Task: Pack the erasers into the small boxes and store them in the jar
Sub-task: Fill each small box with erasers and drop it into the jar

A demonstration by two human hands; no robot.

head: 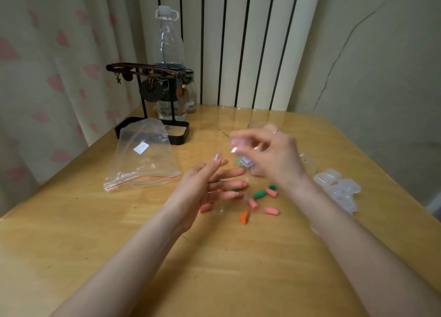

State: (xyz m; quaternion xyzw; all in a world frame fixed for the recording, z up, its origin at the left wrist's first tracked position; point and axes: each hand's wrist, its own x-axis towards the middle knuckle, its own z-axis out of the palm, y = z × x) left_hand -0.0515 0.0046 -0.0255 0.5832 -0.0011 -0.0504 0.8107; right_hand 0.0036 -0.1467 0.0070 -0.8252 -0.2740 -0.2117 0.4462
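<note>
My left hand [202, 185] is released, fingers straight, over the erasers [259, 194]. Right hand [269, 154] pinches a blurred box [236, 142] in front of the jar [259, 125]. Spare boxes [337, 187] sit at the erasers' 3 o'clock on the bench [214, 269].

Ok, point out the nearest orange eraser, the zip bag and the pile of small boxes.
orange eraser [244, 217], head view, middle of its body.
zip bag [143, 166], head view, clear middle.
small boxes [327, 177], head view, lid of the farthest box.

No legible text; barcode [190, 106] on small bottle [191, 91]
</note>
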